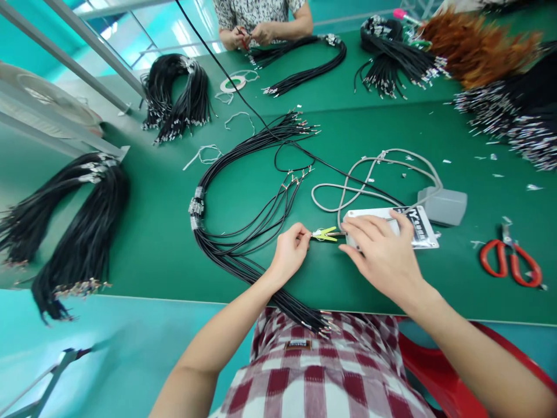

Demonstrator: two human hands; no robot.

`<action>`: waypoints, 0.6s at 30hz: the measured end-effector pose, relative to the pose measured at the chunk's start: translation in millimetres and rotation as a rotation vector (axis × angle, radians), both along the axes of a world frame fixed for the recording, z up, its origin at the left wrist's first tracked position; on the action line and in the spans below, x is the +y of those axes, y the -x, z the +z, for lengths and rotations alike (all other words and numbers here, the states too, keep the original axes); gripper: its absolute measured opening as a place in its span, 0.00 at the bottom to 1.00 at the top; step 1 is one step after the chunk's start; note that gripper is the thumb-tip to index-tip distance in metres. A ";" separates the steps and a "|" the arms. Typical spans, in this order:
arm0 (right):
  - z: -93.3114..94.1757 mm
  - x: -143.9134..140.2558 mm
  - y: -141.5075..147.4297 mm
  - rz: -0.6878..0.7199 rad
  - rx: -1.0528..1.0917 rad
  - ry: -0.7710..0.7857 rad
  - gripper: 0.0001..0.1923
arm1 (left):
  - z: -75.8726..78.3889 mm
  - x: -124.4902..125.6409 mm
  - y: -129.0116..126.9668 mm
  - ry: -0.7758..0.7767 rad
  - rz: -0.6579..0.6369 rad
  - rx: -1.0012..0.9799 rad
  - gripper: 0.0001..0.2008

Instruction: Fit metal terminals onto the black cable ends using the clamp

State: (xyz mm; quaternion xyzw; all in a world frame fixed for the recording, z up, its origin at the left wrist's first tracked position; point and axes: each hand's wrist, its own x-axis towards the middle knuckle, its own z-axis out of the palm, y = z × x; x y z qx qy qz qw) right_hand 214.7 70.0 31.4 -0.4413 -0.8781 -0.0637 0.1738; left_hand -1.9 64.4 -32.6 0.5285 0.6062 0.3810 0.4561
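My left hand (292,249) is closed in a pinch near the middle of the table, on what looks like the end of a thin black cable; the fingers mostly hide it. Just right of the fingertips is a yellow-green clip-like piece (325,234), in line with a metal rod on a small white device (353,241). My right hand (383,247) lies over this device with its fingers stretched out, covering much of it. A bundle of black cables (211,174), bound with clear tape, curves around to the left, its lower end reaching my lap.
Red-handled cutters (509,261) lie at the right. A grey cord (369,188) loops to a grey box (444,206). More cable bundles (176,96) (91,215) sit on the left. Across the table, another person's hands (252,36) work with a red tool. Brown fluffy material (478,49) lies at the far right.
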 end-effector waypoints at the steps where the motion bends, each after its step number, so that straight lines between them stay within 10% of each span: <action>1: -1.4 -8.0 -11.0 -0.049 0.074 -0.047 0.12 | 0.3 0.0 0.0 0.008 0.001 -0.010 0.08; 8: -38.6 -57.7 -31.1 -0.260 0.267 -0.022 0.16 | 4.5 0.2 -1.3 0.036 0.022 -0.053 0.08; 18: -58.7 -50.3 -28.9 -0.275 0.240 -0.195 0.21 | 2.5 -4.4 15.0 0.063 0.114 -0.184 0.12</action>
